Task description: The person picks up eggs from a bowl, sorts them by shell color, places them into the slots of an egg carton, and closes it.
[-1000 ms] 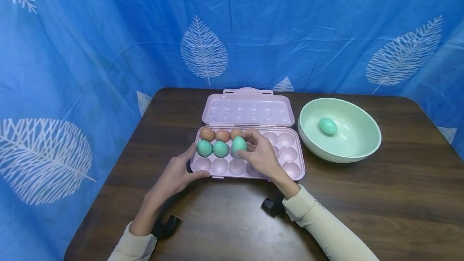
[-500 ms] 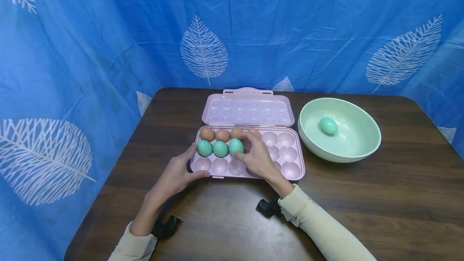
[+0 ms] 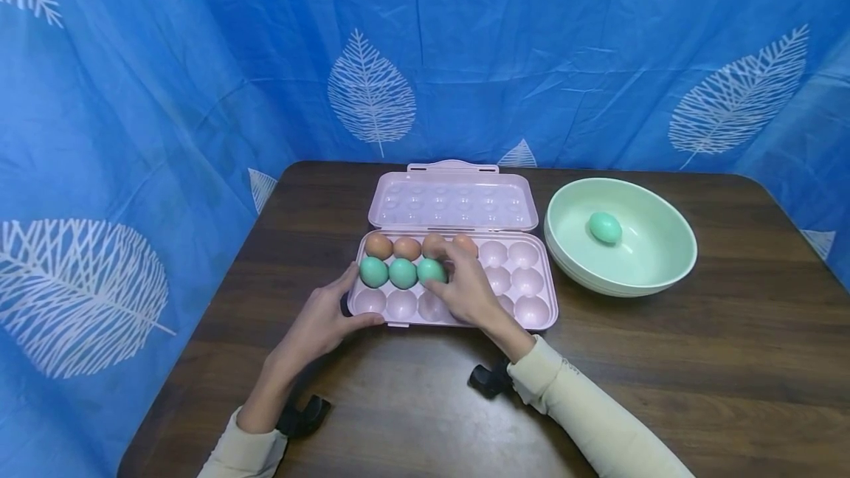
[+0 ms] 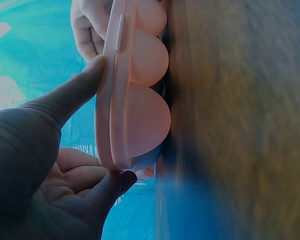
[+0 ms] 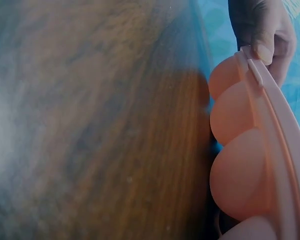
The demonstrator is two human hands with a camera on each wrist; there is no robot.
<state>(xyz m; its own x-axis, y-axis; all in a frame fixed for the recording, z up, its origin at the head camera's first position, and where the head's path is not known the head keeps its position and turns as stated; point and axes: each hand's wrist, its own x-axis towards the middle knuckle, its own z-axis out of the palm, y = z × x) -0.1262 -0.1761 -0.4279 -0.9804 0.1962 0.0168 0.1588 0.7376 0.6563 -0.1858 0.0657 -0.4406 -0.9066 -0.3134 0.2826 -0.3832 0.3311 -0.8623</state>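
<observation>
A pink plastic egg tray (image 3: 545,293) lies open on the table. My left hand (image 3: 325,316) holds its left end; in the left wrist view the thumb (image 4: 82,85) presses the tray's front rim (image 4: 121,107) and the fingers bend at the end. With thumb and fingertips my right hand (image 3: 470,288) pinches a green egg (image 3: 430,271) seated in the middle row. Left of it sit two more green eggs, one beside it (image 3: 403,274) and one at the row's end (image 3: 374,271). Several brown eggs (image 3: 379,246) fill the left part of the back row, partly hidden by my right fingers.
To the right of the tray stands a light green bowl (image 3: 654,271) with one green egg (image 3: 605,228) inside. The tray's lid (image 3: 454,201) lies folded back behind it. A blue curtain (image 3: 531,80) hangs behind the dark wooden table (image 3: 744,360).
My right hand has moved slightly left and down, lowering the green egg into its cup. The egg in the bowl has rolled a little to the right. My left hand has stayed put.
</observation>
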